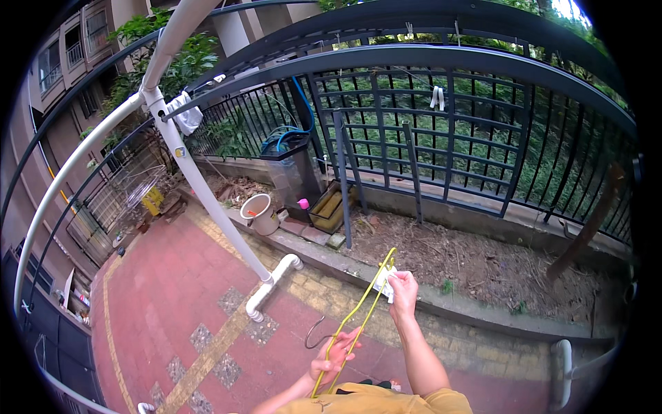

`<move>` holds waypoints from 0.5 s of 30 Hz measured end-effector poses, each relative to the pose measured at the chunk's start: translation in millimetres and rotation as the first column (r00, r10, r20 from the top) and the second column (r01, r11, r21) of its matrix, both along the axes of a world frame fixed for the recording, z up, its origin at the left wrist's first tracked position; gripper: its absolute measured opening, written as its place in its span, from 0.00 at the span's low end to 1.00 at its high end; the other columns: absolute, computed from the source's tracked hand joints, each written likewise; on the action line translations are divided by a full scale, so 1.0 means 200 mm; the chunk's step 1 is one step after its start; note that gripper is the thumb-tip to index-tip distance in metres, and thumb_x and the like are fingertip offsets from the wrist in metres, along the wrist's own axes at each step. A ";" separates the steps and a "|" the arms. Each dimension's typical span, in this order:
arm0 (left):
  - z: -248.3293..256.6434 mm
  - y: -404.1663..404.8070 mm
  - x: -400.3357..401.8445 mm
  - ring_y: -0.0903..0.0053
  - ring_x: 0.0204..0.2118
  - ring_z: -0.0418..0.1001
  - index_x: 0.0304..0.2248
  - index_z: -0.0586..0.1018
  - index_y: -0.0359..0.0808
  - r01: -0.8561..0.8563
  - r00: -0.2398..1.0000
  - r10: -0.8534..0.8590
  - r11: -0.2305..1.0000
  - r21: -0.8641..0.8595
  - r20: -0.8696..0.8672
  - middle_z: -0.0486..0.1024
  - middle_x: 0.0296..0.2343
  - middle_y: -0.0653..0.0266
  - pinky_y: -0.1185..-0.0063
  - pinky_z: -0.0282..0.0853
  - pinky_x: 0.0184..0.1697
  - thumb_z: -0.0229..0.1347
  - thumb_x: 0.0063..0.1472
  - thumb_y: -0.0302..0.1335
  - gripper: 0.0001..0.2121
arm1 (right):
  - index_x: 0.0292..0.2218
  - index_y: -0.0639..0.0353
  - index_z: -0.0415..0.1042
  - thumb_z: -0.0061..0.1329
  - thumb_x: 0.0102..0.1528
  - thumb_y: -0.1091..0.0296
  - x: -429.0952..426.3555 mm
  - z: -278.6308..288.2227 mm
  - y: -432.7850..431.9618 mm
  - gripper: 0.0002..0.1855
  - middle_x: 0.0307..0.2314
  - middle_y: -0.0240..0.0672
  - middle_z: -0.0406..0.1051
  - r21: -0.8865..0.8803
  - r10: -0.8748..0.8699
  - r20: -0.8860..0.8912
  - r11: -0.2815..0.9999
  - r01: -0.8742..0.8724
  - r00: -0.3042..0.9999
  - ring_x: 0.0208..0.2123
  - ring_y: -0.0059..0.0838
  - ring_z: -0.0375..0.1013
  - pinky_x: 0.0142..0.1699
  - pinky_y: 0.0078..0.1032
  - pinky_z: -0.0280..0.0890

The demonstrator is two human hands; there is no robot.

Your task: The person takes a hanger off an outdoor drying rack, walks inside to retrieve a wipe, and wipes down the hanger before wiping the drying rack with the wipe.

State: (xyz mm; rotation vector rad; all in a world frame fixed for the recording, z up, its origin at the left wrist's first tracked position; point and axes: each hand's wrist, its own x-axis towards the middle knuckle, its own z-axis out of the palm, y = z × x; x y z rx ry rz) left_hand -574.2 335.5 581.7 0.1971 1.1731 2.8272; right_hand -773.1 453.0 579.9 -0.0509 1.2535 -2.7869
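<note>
A yellow-green clothes hanger (345, 316) slants across the space in front of my body, its metal hook (309, 331) pointing left. My left hand (333, 357) grips it near the hook, with the fingers curled around its bars. At the far end, my right hand (404, 290) pinches a small white cloth item (385, 284) against the hanger's looped tip. Part of the cloth is covered by my fingers, so its exact kind is unclear.
A white pole (199, 189) rises at left from a white pipe foot (273, 287). A dark rail (362, 56) crosses overhead, with white clothes pegs (437, 98) hanging below it. Beyond the curb (445, 313) stand a bucket (260, 215), a planter trough (331, 209) and a fence (414, 129).
</note>
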 end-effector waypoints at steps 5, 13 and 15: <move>0.00 0.04 -0.01 0.68 0.48 0.56 0.45 0.63 0.41 -0.058 0.998 0.057 0.998 0.038 0.021 0.47 0.53 0.50 0.81 0.55 0.41 0.54 0.29 0.28 0.35 | 0.26 0.59 0.57 0.41 0.45 0.81 0.00 0.02 -0.04 0.07 0.20 0.31 0.63 -0.031 -0.029 -0.015 0.999 0.029 0.999 0.21 0.18 0.65 0.27 0.16 0.62; -0.01 0.07 -0.03 0.68 0.47 0.57 0.45 0.63 0.39 -0.113 0.994 0.113 0.991 0.072 0.006 0.49 0.53 0.51 0.81 0.56 0.40 0.54 0.30 0.27 0.34 | 0.28 0.60 0.56 0.39 0.48 0.81 0.19 -0.08 -0.10 0.06 0.23 0.41 0.70 0.087 0.021 -0.068 0.996 -0.015 0.997 0.23 0.21 0.67 0.28 0.15 0.61; 0.00 0.08 -0.03 0.68 0.47 0.57 0.45 0.63 0.39 -0.128 0.992 0.128 0.989 0.068 0.018 0.50 0.53 0.52 0.81 0.56 0.40 0.54 0.30 0.28 0.34 | 0.28 0.60 0.56 0.39 0.48 0.81 0.14 -0.03 -0.07 0.06 0.23 0.41 0.69 0.045 0.016 -0.057 0.999 -0.013 0.998 0.24 0.21 0.68 0.28 0.15 0.61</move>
